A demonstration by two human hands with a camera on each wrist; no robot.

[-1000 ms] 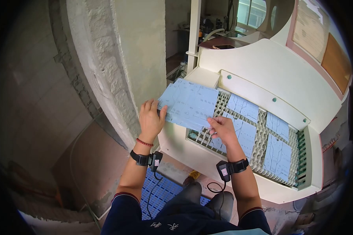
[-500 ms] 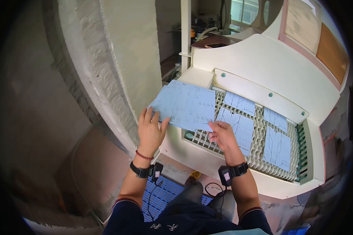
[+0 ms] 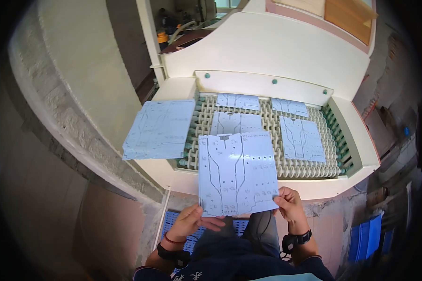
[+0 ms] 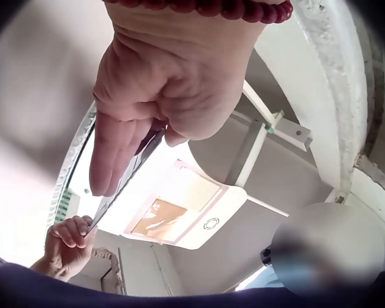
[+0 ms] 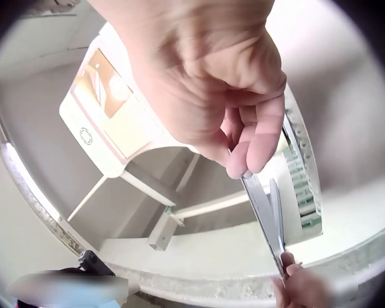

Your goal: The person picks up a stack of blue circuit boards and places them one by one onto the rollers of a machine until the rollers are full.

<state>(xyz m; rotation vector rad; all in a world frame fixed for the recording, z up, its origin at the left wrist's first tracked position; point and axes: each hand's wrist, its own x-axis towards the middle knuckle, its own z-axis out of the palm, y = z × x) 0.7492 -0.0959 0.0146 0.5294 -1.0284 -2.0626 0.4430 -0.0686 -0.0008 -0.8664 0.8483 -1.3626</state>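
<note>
A thin blue circuit board (image 3: 237, 175) with dark printed lines and small holes is held up in front of the body, its face tilted toward the head camera. My left hand (image 3: 188, 222) grips its lower left corner, thumb on the face and fingers stretched underneath. At the lower right edge my right hand (image 3: 290, 203) pinches it between thumb and curled fingers. In the right wrist view the board (image 5: 262, 208) appears edge-on, with two thin edges forking in a narrow V. A stack of similar blue boards (image 3: 162, 129) lies on the machine's left side.
Beyond the held board is a white machine (image 3: 267, 47) with a bed of conveyor rollers (image 3: 272, 164). Several blue boards lie on the rollers, including one board (image 3: 302, 139) at the right. A pillar (image 3: 79, 93) stands at left; a blue crate (image 3: 365, 238) is on the floor at right.
The board has come off the left stack, moving right and toward my body. My left hand has left the stack's front edge for the board's corner. The head view has turned right.
</note>
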